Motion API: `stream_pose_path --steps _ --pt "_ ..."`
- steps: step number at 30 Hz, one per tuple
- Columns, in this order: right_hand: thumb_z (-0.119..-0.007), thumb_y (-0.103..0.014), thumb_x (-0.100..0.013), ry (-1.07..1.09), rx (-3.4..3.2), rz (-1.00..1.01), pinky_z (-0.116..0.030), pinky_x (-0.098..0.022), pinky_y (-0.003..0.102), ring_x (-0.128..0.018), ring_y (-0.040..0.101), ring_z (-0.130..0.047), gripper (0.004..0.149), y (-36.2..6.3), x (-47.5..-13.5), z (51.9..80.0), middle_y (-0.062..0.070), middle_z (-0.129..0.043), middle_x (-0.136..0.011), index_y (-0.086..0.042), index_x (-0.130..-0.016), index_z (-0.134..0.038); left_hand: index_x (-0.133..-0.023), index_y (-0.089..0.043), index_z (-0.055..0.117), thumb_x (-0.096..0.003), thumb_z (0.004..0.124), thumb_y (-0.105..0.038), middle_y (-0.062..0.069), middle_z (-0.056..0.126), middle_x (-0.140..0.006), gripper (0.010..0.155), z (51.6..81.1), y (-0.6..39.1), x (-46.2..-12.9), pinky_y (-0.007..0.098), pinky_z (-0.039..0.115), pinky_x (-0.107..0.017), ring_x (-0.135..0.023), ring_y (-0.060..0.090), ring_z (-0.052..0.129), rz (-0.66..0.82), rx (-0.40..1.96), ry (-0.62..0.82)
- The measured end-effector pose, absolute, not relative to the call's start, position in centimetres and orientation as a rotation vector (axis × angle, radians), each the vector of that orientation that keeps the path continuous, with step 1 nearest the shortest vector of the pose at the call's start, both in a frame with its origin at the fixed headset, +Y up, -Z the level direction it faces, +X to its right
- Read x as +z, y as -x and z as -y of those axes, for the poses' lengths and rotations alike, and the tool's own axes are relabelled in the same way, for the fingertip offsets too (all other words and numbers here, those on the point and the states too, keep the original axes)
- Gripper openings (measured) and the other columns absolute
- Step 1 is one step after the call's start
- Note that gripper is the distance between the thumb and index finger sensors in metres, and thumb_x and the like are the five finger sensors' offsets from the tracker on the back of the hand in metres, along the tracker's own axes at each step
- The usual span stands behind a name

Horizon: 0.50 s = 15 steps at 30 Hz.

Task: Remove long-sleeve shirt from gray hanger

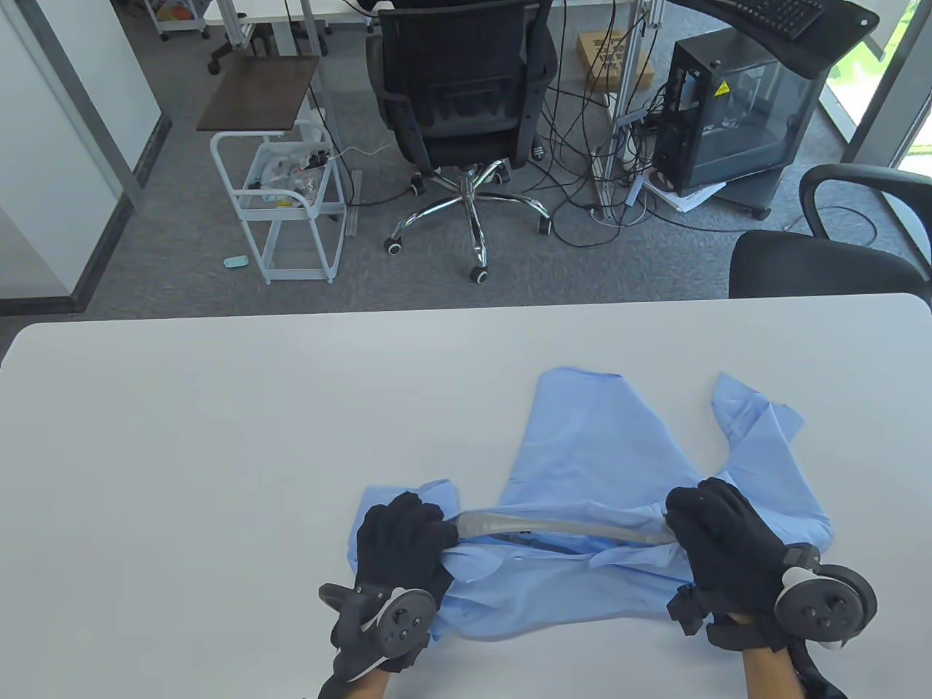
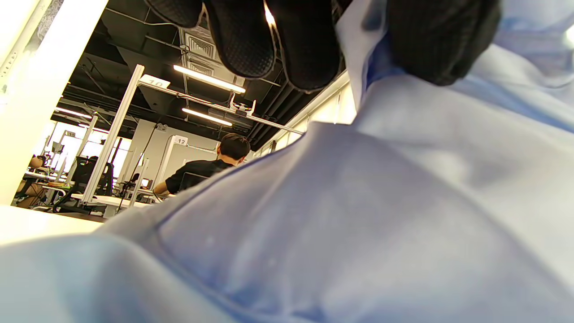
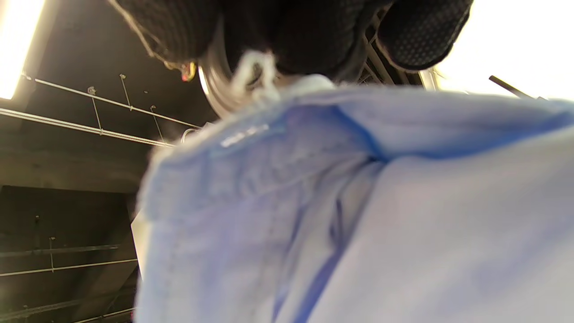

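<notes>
Left hand (image 1: pixel 399 537) grips shirt (image 1: pixel 597 466) and hanger (image 1: pixel 553 526) end, right hand (image 1: pixel 717 557) clamps opposite shoulder; best peel fabric off one arm first.

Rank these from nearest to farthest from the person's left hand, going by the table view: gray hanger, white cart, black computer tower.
1. gray hanger: in the left hand itself.
2. white cart: on the floor, beyond the table, left.
3. black computer tower: far right corner.

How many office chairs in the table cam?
2. One black office chair stands on the carpet beyond the white table's far edge, near top center. A second black chair sits at the table's far right corner, partly cut off. More may be out of frame.
</notes>
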State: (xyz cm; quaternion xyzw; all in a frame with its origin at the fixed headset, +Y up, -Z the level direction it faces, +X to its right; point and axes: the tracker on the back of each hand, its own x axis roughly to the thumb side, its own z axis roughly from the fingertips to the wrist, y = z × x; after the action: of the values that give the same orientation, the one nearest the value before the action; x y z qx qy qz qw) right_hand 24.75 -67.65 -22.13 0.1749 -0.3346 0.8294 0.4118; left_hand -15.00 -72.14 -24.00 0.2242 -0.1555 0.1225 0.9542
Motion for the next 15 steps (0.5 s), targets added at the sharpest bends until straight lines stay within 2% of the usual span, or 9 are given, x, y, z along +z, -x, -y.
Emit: stream_pose_path --steps 8,13,15 --pt "-0.076 -0.043 -0.057 -0.439 2.048 0.86 -0.07 -0.067 0.059 -0.059 0.018 -0.093 0.036 -25.27 -21.7 67.23 -0.005 -0.084 -0.06 -0.024 -0.088 -0.081 -0.083 -0.035 0.081 -0.0406 0.086 -0.058 -0.007 0.08 -0.099 0.048 72.56 15.16 -24.16 0.059 0.051 -0.081 -0.105 0.03 0.077 0.342 0.26 -0.417" --pt "-0.077 -0.043 -0.057 -0.46 2.082 0.85 -0.071 -0.066 0.059 -0.058 0.018 -0.094 0.036 -24.8 -21.8 67.36 -0.005 -0.084 -0.059 -0.024 -0.087 -0.081 -0.086 -0.036 0.084 -0.0426 0.078 -0.064 -0.006 0.078 -0.103 0.052 72.69 15.13 -23.95 0.062 0.045 -0.082 -0.109 0.035 0.071 0.372 0.209 -0.386" --pt "-0.077 -0.043 -0.057 -0.47 2.102 0.845 -0.071 -0.066 0.059 -0.057 0.017 -0.094 0.036 -24.54 -21.79 67.33 -0.005 -0.085 -0.059 -0.024 -0.087 -0.081 -0.094 -0.03 0.079 -0.0427 0.074 -0.066 -0.003 0.076 -0.105 0.063 72.73 15.09 -23.96 0.062 0.044 -0.082 -0.109 0.035 0.071 0.382 0.226 -0.373"
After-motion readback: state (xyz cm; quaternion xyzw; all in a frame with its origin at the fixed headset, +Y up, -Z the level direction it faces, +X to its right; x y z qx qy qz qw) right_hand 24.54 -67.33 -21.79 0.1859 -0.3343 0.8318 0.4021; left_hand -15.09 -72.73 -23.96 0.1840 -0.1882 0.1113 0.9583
